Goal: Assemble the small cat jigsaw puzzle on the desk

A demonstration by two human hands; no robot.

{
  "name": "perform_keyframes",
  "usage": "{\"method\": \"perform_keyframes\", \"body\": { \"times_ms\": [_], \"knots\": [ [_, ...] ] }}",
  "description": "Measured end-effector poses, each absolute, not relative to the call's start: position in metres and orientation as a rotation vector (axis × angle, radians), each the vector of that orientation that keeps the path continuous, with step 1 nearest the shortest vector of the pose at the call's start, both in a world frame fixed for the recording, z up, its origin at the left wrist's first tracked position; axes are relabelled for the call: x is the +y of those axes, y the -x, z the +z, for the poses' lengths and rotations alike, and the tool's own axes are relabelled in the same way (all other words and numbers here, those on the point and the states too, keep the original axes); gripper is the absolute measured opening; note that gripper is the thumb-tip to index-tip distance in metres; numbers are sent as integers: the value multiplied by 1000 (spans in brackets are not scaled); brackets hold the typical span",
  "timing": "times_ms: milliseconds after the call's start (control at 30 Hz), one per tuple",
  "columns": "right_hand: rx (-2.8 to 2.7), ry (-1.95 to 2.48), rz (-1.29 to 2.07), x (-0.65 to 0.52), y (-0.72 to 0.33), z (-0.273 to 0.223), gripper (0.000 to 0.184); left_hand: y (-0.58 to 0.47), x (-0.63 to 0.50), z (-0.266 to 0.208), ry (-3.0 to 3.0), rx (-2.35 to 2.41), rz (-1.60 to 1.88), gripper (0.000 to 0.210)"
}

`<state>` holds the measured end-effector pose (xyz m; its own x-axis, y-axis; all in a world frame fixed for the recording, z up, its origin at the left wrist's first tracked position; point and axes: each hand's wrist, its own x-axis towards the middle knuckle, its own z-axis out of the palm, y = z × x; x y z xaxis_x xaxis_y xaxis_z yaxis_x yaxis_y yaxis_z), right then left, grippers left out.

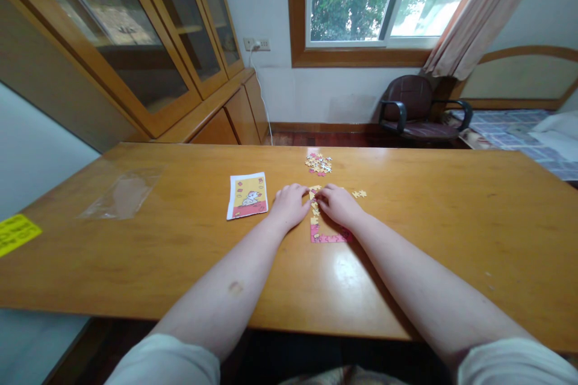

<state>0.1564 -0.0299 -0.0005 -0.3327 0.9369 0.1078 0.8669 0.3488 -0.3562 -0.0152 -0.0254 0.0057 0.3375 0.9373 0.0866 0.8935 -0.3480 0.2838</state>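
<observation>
A partly joined jigsaw puzzle frame (329, 239) lies on the table, pink along its near side, with yellow pieces running up its left side. At the upper part of that left side, my left hand (290, 206) is closed, its fingertips against the edge pieces. My right hand (339, 206) reaches over the frame from the right, fingers bent and pressed together on a puzzle piece (315, 197) in the same strip. Exactly what lies under the fingertips is partly hidden. The right forearm covers the frame's right side. To the left lies a picture sheet (247, 195) with a white animal on yellow and pink.
A heap of loose puzzle pieces (318, 163) lies near the far edge of the wooden table (180, 252). A few joined yellow pieces (359, 194) lie right of my right hand. A clear plastic bag (124, 194) and a yellow label (18, 233) are at the left.
</observation>
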Motion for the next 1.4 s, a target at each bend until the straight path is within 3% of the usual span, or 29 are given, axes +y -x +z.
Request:
{"method": "perform_keyframes", "body": {
  "times_ms": [333, 733, 1400],
  "knots": [
    [-2324, 1610, 258, -28, -163, 2, 25, 15, -27, 9, -2424, 1609, 358, 25],
    [-2396, 1589, 134, -26, -163, -2, 37, 17, -21, -2, -2438, 1643, 357, 43],
    [-2316, 1679, 201, -23, -153, -1, 22, 16, -19, 1, -2494, 1559, 381, 34]
  ]
}}
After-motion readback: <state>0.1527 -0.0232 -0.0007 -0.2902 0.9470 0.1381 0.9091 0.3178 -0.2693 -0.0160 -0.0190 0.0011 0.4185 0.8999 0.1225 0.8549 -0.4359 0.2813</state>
